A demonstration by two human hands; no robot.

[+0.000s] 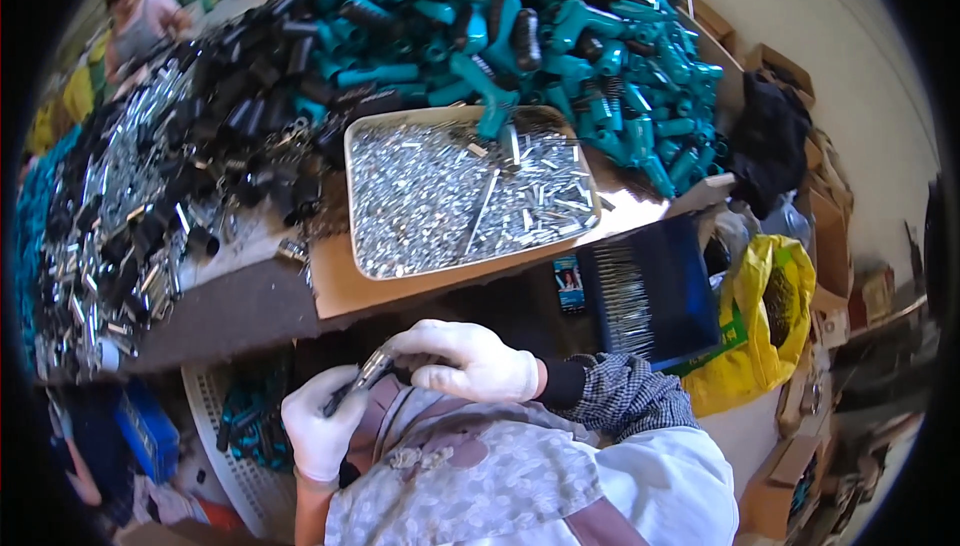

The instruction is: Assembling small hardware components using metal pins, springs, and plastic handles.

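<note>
Low in front of my apron, both hands in white gloves hold a slim silvery and dark metal part (pixel 373 369), tilted up to the right. My left hand (pixel 322 420) is closed around its lower end. At its upper end the fingers of my right hand (pixel 465 361) pinch it, palm down. The exact kind of the part cannot be made out, since the gloves cover much of it. Beyond my hands, on the bench, stands a pale-rimmed tray (pixel 430 271) full of small shiny metal pins. One teal plastic handle (pixel 490 96) leans over its far rim.
Teal handles are heaped behind the tray; black sleeves (pixel 250 116) and metal tubes (pixel 150 286) cover the left. A dark blue tray (pixel 685 296) holds thin metal pieces, beside a yellow bag (pixel 765 326). A white basket (pixel 235 491) stands lower left. Another person (pixel 145 21) sits far left.
</note>
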